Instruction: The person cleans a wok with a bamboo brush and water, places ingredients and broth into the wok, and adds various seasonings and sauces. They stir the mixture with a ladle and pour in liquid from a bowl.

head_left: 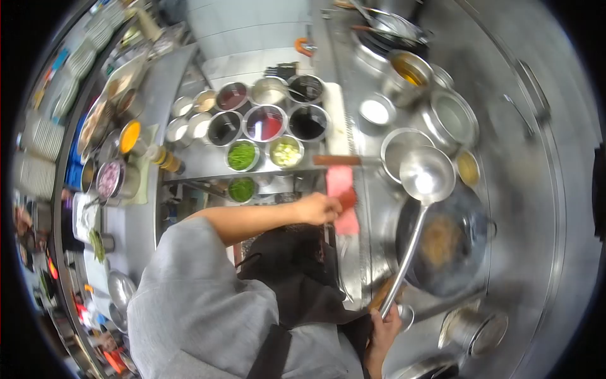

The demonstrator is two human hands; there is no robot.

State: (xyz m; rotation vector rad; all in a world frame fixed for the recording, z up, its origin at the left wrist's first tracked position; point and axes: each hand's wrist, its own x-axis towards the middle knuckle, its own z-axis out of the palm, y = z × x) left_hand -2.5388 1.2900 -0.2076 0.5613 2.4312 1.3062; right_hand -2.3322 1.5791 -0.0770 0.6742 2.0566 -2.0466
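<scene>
My right hand is wrapped round the handle of a long metal ladle. The ladle's bowl is raised beside the far rim of the wok and overlaps a round pan in view. A blurred brown mass lies in the dark wok. My left hand is closed on a red cloth at the counter's front edge. Under and beside it lies a pink cloth. A wooden handle sticks out near the pink cloth, towards the round pan.
Several metal tubs of sauces stand on the side shelf, with chopped greens and pale chopped pieces nearest. Behind the wok are a pot of yellow liquid and a lidded pot. A metal pot stands at lower right.
</scene>
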